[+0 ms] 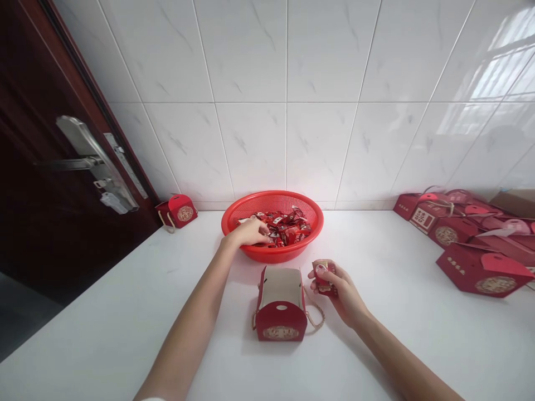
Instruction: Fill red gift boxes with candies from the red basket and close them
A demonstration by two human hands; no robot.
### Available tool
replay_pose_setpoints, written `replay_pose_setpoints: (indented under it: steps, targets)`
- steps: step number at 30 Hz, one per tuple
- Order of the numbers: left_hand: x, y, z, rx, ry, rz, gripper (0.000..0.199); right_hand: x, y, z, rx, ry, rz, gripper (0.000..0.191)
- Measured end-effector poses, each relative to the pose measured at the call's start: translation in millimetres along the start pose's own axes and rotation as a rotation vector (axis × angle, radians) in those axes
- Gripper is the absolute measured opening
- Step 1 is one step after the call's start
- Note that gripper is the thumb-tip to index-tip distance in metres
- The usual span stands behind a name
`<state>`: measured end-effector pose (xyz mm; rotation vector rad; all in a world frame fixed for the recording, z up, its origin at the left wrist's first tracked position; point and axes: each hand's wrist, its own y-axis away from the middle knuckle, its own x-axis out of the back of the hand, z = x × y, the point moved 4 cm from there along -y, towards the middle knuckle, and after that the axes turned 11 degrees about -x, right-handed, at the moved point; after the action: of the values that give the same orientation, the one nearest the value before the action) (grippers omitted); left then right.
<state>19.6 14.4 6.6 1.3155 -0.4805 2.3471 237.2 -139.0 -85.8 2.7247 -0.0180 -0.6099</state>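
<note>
My left hand (252,231) reaches over the near left rim of a red plastic basket (273,255). Its bent fingers are apart, with the tips among red-wrapped candies (288,229). To the right of an open gift box, my right hand (339,287) is closed around small red and gold packets (322,273), held between thumb and fingers; their exact number is partly hidden. The red cardboard gift box (281,323) stands on the counter between my forearms, its top flaps raised and its pale inner side showing. A twisted cord handle (320,320) loops out at its right.
A closed red gift box (179,211) with a cord handle stands at the back left by the wooden door (50,156). Several more red boxes (480,270) are piled on the right of the white counter (200,356). A tiled wall (251,139) bounds the back.
</note>
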Motion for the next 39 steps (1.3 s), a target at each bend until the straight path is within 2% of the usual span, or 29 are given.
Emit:
replay_pose_setpoints:
  steps: [3,5,10,12,16,18,20,23,25,29,31,34,37,39]
  targets:
    - [-6.6,-1.0,-2.7,0.006,0.007,-0.109,0.014,1.2,-2.1,1.1,-0.004,-0.029,-0.017,0.035]
    - [-8.3,-1.8,-4.8,0.014,0.004,-0.131,0.018,1.6,-3.8,1.7,-0.017,-0.068,-0.028,0.035]
    - [-8.0,-2.0,-4.9,0.016,-0.004,-0.133,0.004,2.1,-6.2,3.1,-0.053,-0.117,-0.036,0.034]
    - [-5.1,-1.9,-4.8,0.03,-0.01,-0.073,0.007,2.2,-6.2,3.6,-0.052,-0.11,-0.042,0.034]
    - [7.2,-0.7,-8.0,0.096,-0.07,0.177,0.031,2.2,-6.4,5.2,-0.058,-0.076,-0.046,0.035]
    - [11.0,0.3,-9.3,0.111,-0.085,0.228,0.039,2.0,-6.3,5.8,-0.06,-0.062,-0.049,0.036]
    - [9.1,0.5,-8.9,0.088,-0.049,0.138,0.037,2.1,-6.2,6.2,-0.059,-0.05,-0.051,0.036]
    - [-0.9,2.1,-5.7,0.04,0.041,-0.143,0.033,2.7,-5.9,6.4,-0.053,-0.031,-0.054,0.034]
    - [-6.4,3.6,-3.7,0.027,0.076,-0.276,0.035,2.7,-5.6,6.6,-0.05,-0.018,-0.057,0.034]
    - [-13.6,2.5,-3.2,0.022,0.092,-0.372,0.03,1.0,-5.3,8.0,-0.056,-0.013,-0.068,0.034]
    - [-15.4,0.5,-4.1,0.018,0.096,-0.365,0.021,0.1,-5.4,8.8,-0.061,-0.017,-0.071,0.034]
    - [-13.4,-2.0,-4.9,-0.012,0.141,-0.292,0.002,-0.1,-5.7,9.7,-0.066,-0.019,-0.069,0.034]
    - [-6.5,-1.4,-6.3,-0.042,0.249,-0.188,0.017,1.1,-5.8,10.0,-0.064,-0.01,-0.066,0.034]
    - [-0.4,0.0,-8.6,-0.046,0.348,-0.092,0.017,1.8,-5.9,10.1,-0.064,-0.005,-0.066,0.033]
